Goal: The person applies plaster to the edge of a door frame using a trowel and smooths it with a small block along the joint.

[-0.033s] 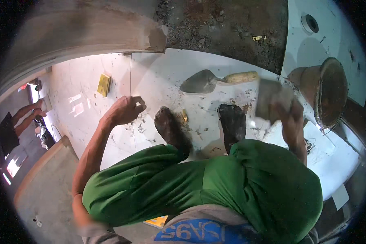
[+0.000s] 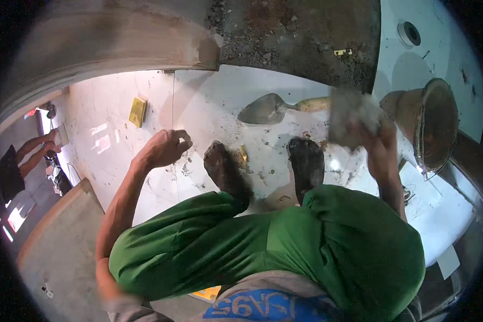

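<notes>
My right hand [image 2: 378, 142] grips a grey flat piece [image 2: 344, 121], smeared by motion, so its kind is unclear. The piece hangs over the white tiled floor and covers the handle end of a trowel [image 2: 263, 109]. That trowel lies with its pointed blade to the left. My left hand [image 2: 165, 147] hovers left of my feet, its fingers loosely curled and nothing visible in them. Beyond it lies a yellow sponge-like block [image 2: 138, 112].
A dirty bucket [image 2: 439, 123] lies tipped at the right. Behind the tiles runs a strip of rough dark rubble [image 2: 300, 43]. A roll of tape [image 2: 409, 33] sits at the far right. Crumbs dot the tiles around my feet [image 2: 306, 161]. Another person's legs [image 2: 35, 152] show at far left.
My right hand has moved up and slightly left with the grey piece, which now hides the trowel's handle end. My left hand has barely moved.
</notes>
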A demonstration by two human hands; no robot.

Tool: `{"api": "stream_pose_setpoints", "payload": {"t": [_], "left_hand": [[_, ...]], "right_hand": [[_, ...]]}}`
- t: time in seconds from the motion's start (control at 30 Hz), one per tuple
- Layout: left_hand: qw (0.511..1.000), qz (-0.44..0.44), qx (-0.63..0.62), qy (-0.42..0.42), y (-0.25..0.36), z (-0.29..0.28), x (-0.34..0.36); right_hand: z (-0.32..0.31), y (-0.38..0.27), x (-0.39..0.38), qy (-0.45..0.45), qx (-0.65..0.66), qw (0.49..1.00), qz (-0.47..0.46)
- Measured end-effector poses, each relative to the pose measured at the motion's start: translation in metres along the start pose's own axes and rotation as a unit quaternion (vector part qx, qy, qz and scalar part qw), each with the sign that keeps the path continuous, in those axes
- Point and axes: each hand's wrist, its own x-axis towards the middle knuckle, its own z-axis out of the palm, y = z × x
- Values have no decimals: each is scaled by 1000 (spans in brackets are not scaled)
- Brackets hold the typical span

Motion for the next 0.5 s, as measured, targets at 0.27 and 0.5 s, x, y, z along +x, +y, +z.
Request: {"api": "stream_pose_setpoints", "payload": {"t": [0.27, 0.5], "left_hand": [[987, -47, -148, 42, 12, 42, -75], [963, -133, -234, -2, 18, 90, -128]], "right_hand": [[171, -93, 143, -78, 25, 996, -38], [223, -79, 193, -143, 103, 979, -100]]}}
